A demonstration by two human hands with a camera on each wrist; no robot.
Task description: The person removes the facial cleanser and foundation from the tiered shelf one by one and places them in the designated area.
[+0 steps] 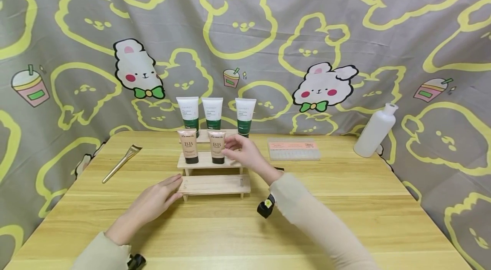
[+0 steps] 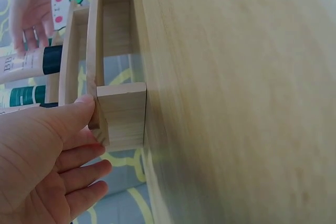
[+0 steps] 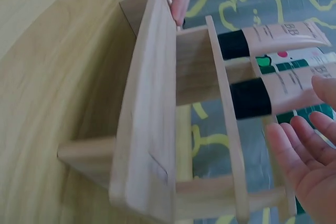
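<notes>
At the right end of the middle tier, the fingers of the right hand (image 1: pixel 245 150) are apart and loosely bent beside a pinkish-beige, black-capped tube lettered BB (image 1: pixel 217 144). The thumb and fingertips lie right at its flank; whether they touch it I cannot tell. The tube stands upright on its cap.

At the left end of the bottom tier, the left hand (image 1: pixel 155 197) has its thumb and forefinger resting against the edge of the board, the other fingers loosely extended and slightly apart.

Both hands are at a three-tiered stand of pale wood (image 1: pixel 215 184), its short legs on the table. A second beige BB tube (image 1: pixel 188 146) stands upright near the left end of the middle tier, with a strip of board between it and its twin. On the rear tier stand three white-and-green squeeze tubes (image 1: pixel 189 110), the gap wider between the middle and right ones.

Outward to the right, a flat clear box with an orange label (image 1: pixel 295 149) lies near the stand; farther off, a white bottle (image 1: pixel 374 133) leans at the table's right edge. To the left lies a gold-handled brush (image 1: pixel 122 163). A broad stretch of the yellowish wood-grain table (image 1: pixel 326 227) reaches forward from the stand, while a grey curtain with yellow cartoon outlines (image 1: pixel 261 27) hangs close behind the back edge.
</notes>
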